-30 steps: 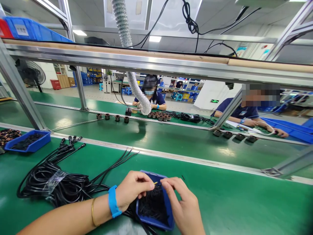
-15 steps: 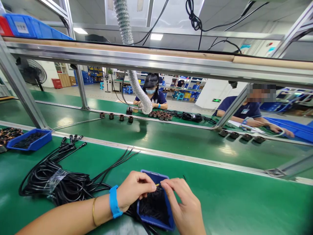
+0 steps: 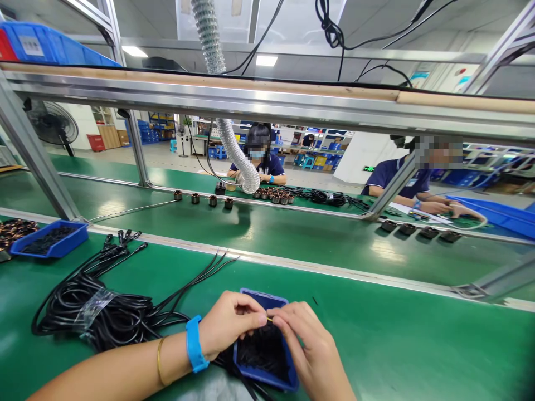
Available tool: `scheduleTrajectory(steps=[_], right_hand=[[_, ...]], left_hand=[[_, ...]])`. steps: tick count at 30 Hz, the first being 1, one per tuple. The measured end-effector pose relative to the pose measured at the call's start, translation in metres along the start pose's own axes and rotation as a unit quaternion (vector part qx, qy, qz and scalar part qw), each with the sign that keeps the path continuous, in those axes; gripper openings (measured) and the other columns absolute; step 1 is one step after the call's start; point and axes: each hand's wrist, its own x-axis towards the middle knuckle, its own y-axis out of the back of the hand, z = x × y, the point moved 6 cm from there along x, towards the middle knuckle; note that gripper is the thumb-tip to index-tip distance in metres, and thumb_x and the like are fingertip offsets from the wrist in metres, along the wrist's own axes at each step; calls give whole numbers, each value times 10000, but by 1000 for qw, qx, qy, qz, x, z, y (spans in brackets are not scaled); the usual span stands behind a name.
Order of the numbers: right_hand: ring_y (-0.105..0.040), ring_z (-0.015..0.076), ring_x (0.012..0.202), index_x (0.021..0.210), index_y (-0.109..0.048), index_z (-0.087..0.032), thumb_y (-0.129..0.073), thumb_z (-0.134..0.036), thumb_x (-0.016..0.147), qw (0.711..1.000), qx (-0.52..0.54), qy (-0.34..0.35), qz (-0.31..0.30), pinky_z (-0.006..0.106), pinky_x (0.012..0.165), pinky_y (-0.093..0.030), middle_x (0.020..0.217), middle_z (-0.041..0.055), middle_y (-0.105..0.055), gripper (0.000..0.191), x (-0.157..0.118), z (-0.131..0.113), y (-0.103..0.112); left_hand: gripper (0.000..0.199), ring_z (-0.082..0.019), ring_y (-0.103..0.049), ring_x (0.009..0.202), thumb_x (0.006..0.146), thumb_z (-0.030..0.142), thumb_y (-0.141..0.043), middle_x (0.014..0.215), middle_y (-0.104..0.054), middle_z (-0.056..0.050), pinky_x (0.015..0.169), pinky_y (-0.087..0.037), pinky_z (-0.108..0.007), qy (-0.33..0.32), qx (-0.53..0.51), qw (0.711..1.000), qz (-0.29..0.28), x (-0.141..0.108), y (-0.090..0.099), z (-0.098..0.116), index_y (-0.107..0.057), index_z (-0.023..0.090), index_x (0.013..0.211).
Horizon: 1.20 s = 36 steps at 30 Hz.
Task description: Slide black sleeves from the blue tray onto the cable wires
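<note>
My left hand [image 3: 228, 324], with a blue wristband and a gold bangle at the wrist, pinches a thin yellow wire [image 3: 270, 319] between thumb and finger. From the other side, the thumb and fingertips of my right hand [image 3: 313, 340] close on the wire's end. Any small piece inside the right pinch is hidden. Both hands are over a blue box [image 3: 264, 297] filled with short black tube-like pieces [image 3: 263, 353]. Left of it lies a taped bundle of black cables [image 3: 117, 312], some running under my left forearm.
A blue bin [image 3: 69, 245] of black pieces and copper-wound parts [image 3: 19, 229] stand far left. One black piece [image 3: 315, 301] lies right of the box. Beyond the metal rail, wound motor cores [image 3: 213, 201] sit on a green strip. Two co-workers sit opposite, behind metal posts.
My right fingertips have shifted slightly left, nearer my left fingertips, and now cover the wire's end more. My left hand has barely moved. Beyond the rail, the motor cores have moved a little right.
</note>
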Motion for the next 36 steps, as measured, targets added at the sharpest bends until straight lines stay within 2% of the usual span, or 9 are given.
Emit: scheduleTrajectory(steps=[2,5,8,15,20,26,30,34,36], right_hand=[[-629,164,838,1133,-678,-241,-509,-124,961,1000,11,-14,13,261,710,-541,907,39,-682,268,0,3,2],[-647,167,843,1106,-690,-245,-531,-129,951,997,15,-36,62,267,720,-548,922,40,-695,250,1,3,9],[-645,156,860,1111,-668,-242,-552,-119,941,997,4,-22,77,255,738,-540,939,32,-689,240,3,-4,11],[-621,147,881,1101,-629,-217,-528,-87,949,998,-22,12,52,249,761,-530,949,38,-677,224,2,-7,5],[-615,166,904,1210,-596,-205,-534,-16,924,994,-77,71,26,293,784,-525,975,45,-700,348,-1,-8,5],[-641,146,814,1097,-635,-220,-534,-19,916,997,-13,61,49,261,705,-548,884,27,-704,289,2,-12,11],[-663,161,868,1161,-624,-202,-514,17,895,990,-46,130,28,292,764,-549,945,43,-728,361,3,-21,9],[-675,159,950,1189,-611,-201,-507,-58,924,997,3,74,11,268,839,-555,1016,64,-718,318,5,-16,7],[-687,142,906,1151,-624,-214,-560,-112,921,999,20,35,23,222,818,-558,987,47,-717,260,5,-13,6]], left_hand=[[363,-107,-457,530,665,440,-714,601,-521,5,471,-314,-222,8,-4,1000,2,0,0,1,-682,108,809],[321,-93,-425,521,648,420,-686,609,-493,19,456,-277,-217,27,-7,1000,10,-1,0,2,-640,124,763],[281,-82,-388,509,630,402,-655,600,-462,31,450,-241,-220,42,-11,999,17,-2,-1,4,-598,138,707],[272,-77,-346,502,617,396,-639,581,-444,37,461,-218,-233,46,-19,999,11,-1,-3,4,-586,142,697],[315,-79,-332,493,639,420,-674,557,-440,44,465,-217,-238,36,-14,999,-3,0,-2,1,-611,132,750],[389,-78,-327,495,625,478,-735,553,-436,46,471,-211,-241,37,-11,998,-52,-1,-5,2,-607,130,742],[352,-76,-323,490,636,454,-709,541,-429,48,475,-207,-244,34,-13,998,-44,0,-3,2,-596,132,722],[274,-84,-401,548,641,344,-621,636,-487,27,508,-263,-236,30,-46,998,-27,-1,-2,5,-595,125,804],[301,-89,-437,590,620,272,-579,704,-514,22,535,-305,-233,28,-78,996,-18,-3,-1,6,-577,131,886]])
